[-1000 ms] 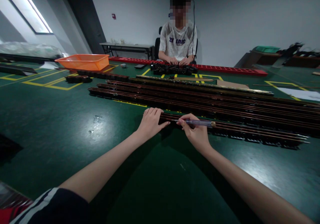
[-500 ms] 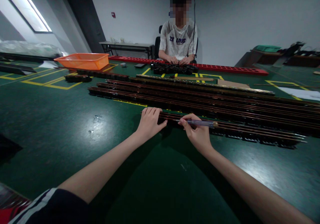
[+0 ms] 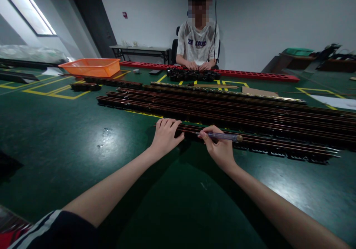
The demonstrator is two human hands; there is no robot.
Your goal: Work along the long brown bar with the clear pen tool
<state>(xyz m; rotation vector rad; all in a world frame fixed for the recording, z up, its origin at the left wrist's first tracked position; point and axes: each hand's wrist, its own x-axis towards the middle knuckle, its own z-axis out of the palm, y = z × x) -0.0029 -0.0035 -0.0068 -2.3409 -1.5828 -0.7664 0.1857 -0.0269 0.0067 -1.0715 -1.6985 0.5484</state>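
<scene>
The left hand (image 3: 166, 135) lies palm down, fingers spread flat over the near end of a long dark rail (image 3: 278, 145) on the green counter (image 3: 69, 138). Just to its right, the right hand (image 3: 219, 149) pinches a clear-handled screwdriver (image 3: 222, 136), its tip on the same rail. Beyond both hands lie more rails (image 3: 222, 104), and farther off a co-worker's hands (image 3: 198, 66) rest on dark parts.

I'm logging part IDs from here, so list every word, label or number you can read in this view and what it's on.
"ZE" and "OUS": purple print on the white T-shirt of the person across the table; the middle letters are creased and unreadable.
Small red wall sign: too small to read.
Long dark rails, screwdriver in the right hand, and orange basket: no readable markings.
</scene>
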